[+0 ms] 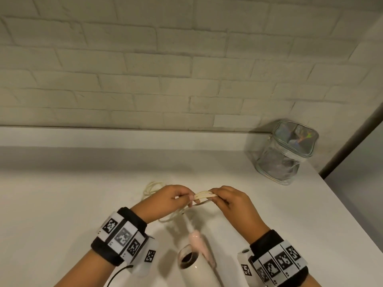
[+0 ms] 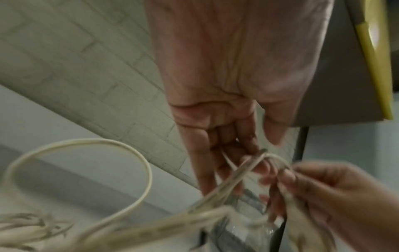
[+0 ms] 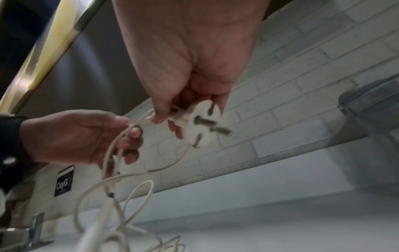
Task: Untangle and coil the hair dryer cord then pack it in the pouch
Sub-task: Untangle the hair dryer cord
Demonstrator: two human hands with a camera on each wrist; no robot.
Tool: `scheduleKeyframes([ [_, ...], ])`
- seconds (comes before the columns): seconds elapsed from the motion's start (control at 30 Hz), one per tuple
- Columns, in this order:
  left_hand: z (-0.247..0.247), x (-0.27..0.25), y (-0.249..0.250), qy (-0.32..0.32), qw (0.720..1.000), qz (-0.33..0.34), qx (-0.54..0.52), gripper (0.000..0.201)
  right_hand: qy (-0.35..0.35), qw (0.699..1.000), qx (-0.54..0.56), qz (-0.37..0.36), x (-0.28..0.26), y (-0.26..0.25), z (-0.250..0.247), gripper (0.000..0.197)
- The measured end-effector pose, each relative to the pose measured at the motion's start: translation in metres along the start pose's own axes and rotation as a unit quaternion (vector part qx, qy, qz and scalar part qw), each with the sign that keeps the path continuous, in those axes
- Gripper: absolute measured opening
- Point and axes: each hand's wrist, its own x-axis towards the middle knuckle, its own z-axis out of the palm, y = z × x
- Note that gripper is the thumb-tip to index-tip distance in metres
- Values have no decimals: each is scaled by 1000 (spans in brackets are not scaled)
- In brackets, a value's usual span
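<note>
Both hands up off the counter, working on the cream cord

The left hand point(image 1: 170, 198) and right hand point(image 1: 230, 200) pinch a few strands of the cord point(image 1: 204, 195) between them; the right one's fingers are also curled round the white plug point(image 3: 199, 123). More cord lies in loose loops on the white counter point(image 1: 62, 204) behind the left hand. The hair dryer point(image 1: 199, 264) lies just below the hands. The clear pouch point(image 1: 285, 152) stands zipped, well apart, back right by the brick wall point(image 1: 145, 69).
</note>
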Motion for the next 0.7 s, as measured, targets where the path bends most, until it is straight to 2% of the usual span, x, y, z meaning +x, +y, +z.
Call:
scheduleKeyframes([
  [0.07,-5,-1,-1,11,1000,-5,-9,11,-18,1000,-5,-1,-4,1,3,63],
  [0.13,-4,0,-3,35,999,-22,-25,16,-30,999,-11,6,-5,1,7,72],
  [0.23,-2,5,-5,96,991,-56,-67,25,-15,1000,-13,14,-3,0,9,63],
  [0.3,-10,8,-8,156,975,-85,-133,24,-8,1000,-29,3,-5,1,7,42],
  [0.4,-46,7,-18,281,920,-98,-255,23,-7,999,-48,22,-12,10,-1,25],
  [0.47,-77,-1,-29,369,860,-82,-344,21,-1,995,-77,69,-20,22,-11,24],
  [0.53,-105,-12,-40,423,812,-58,-398,22,19,986,-120,114,-26,36,-20,19],
  [0.6,-121,-22,-51,446,785,-32,-429,23,26,974,-150,170,-27,51,-25,15],
  [0.7,-129,-38,-74,464,768,-19,-442,23,8,939,-183,291,-26,77,-27,17],
])
